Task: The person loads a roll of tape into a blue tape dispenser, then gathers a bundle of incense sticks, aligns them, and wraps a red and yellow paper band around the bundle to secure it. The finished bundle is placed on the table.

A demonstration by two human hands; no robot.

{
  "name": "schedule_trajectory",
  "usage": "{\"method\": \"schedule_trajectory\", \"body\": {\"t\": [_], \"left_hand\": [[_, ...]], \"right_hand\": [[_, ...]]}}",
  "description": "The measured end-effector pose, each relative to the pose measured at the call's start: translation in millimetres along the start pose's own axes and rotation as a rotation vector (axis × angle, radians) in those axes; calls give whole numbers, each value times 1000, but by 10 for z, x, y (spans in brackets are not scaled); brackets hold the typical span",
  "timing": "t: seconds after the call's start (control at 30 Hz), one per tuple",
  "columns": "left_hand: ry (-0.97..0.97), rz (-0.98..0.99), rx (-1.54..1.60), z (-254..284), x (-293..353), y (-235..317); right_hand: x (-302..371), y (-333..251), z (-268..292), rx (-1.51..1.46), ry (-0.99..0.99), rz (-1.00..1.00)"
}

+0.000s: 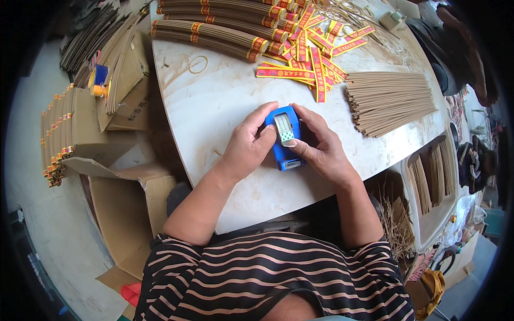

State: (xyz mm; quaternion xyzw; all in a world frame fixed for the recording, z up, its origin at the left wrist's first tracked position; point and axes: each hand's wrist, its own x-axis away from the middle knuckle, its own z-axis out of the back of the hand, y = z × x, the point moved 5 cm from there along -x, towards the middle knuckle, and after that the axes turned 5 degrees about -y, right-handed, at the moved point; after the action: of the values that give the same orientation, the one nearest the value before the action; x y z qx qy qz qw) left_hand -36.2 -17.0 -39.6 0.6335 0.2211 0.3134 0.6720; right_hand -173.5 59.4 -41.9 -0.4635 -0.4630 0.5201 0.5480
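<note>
Both my hands hold a small blue box-like device (281,154) with a pale panel on top, just above or on the white table; its exact kind I cannot tell. Around its left side curl the fingers of my left hand (243,147), thumb near the panel. My right hand (327,155) wraps the other side, its thumb pressing on the lower end of the panel, by a green-and-white patterned patch. Beyond the hands lie scattered red-and-yellow paper labels (320,75). A loose pile of brown incense sticks (391,101) rests to the right.
Banded bundles of incense sticks (214,33) are stacked at the table's far left. A rubber band (198,65) lies on the white table (214,107). Open cardboard boxes (120,214) stand at left, and a white tub (404,176) with more sticks at right.
</note>
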Motion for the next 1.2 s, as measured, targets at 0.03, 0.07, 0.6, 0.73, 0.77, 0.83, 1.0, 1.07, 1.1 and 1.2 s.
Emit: {"method": "schedule_trajectory", "body": {"t": [0.03, 0.07, 0.6, 0.73, 0.77, 0.83, 1.0, 1.07, 1.1, 1.2], "left_hand": [[0, 21, 10, -2, -2, -10], [0, 10, 8, 1, -4, 1], [-180, -136, -429, -89, 206, 182], [-176, -127, -426, -94, 221, 170], [-171, -142, -434, -98, 222, 169], [-170, -141, -463, -106, 218, 178], [-104, -258, -522, -148, 202, 189], [-90, -308, -504, -144, 197, 180], [-80, -314, -517, -143, 207, 182], [-41, -338, -560, -150, 226, 185]], "right_hand": [[2, -6, 10, -22, 4, -28], [6, -5, 14, -98, -7, -47], [178, -226, -51, 209, 156, -284], [135, -198, -86, 90, 206, -429], [122, -184, -83, 47, 236, -407], [123, -182, -80, -36, 275, -386], [129, -237, -122, -149, 335, -341], [145, -253, -111, -179, 351, -334], [170, -256, -93, -201, 357, -322], [209, -292, -97, -252, 383, -306]]}}
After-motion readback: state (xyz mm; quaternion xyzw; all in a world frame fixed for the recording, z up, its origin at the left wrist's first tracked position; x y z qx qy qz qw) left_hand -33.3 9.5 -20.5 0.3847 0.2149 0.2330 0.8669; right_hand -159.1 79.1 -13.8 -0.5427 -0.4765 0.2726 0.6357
